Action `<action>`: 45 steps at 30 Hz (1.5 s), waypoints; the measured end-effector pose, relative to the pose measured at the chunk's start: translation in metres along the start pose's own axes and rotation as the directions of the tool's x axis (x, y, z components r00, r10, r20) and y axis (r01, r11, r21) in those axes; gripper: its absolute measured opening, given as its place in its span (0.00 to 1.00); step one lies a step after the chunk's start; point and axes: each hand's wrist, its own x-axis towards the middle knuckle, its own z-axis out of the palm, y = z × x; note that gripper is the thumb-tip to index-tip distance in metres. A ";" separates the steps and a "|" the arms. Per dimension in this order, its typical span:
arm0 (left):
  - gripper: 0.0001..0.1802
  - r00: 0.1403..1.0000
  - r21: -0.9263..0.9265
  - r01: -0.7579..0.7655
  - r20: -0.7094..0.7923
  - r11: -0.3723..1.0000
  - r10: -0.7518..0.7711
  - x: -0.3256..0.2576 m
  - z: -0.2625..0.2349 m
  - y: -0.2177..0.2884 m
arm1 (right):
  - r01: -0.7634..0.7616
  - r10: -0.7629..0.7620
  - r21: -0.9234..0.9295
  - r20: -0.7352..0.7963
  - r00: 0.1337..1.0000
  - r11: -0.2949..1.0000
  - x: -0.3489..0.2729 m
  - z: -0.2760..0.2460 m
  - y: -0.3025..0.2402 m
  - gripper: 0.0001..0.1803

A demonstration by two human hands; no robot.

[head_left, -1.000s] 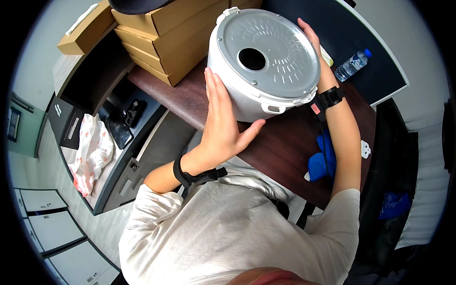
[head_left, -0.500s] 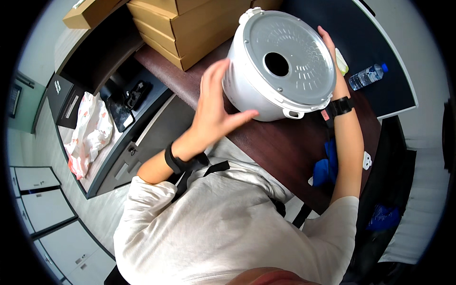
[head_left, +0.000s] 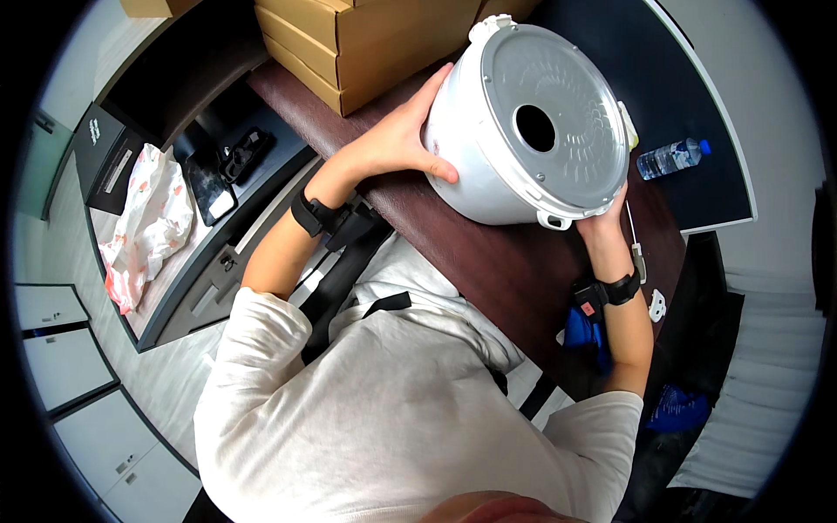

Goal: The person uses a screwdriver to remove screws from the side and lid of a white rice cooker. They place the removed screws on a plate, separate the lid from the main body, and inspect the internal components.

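Note:
A white round rice cooker body (head_left: 475,166) is tilted above the brown desk, its grey perforated metal disc (head_left: 571,96) facing up toward me. A dark round hole sits in the middle of that disc. My left hand (head_left: 410,131) presses against its left side, thumb low and fingers along the wall. At the lower right, my right hand (head_left: 603,222) holds the cooker from beneath the rim, near a small white loop tab (head_left: 554,220); most of its fingers are hidden behind the body. Each wrist carries a black strap.
Stacked brown cardboard boxes (head_left: 384,48) stand behind the cooker on the brown desk (head_left: 488,279). A water bottle (head_left: 671,159) with a blue cap lies to the right. On a side cabinet at left are a plastic bag (head_left: 153,227), a phone (head_left: 209,187) and a black box (head_left: 105,157).
My left hand has come from apart onto the cooker's left side. My right hand has slid down from the far right side to the lower right edge.

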 end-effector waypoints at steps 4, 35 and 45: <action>0.76 0.996 0.096 -0.026 -0.078 0.995 0.034 0.001 0.002 0.012 | -0.050 0.049 0.029 0.027 0.998 0.998 0.020 0.012 -0.016 0.27; 0.73 0.905 0.254 0.183 -0.420 0.950 -0.062 -0.023 0.088 0.043 | -0.246 0.274 -0.123 0.371 0.887 0.962 0.130 0.013 0.002 0.33; 0.60 0.909 0.342 0.174 -0.417 0.924 -0.017 -0.039 0.107 0.042 | -0.249 0.293 -0.155 0.468 0.834 0.956 0.132 0.023 0.000 0.33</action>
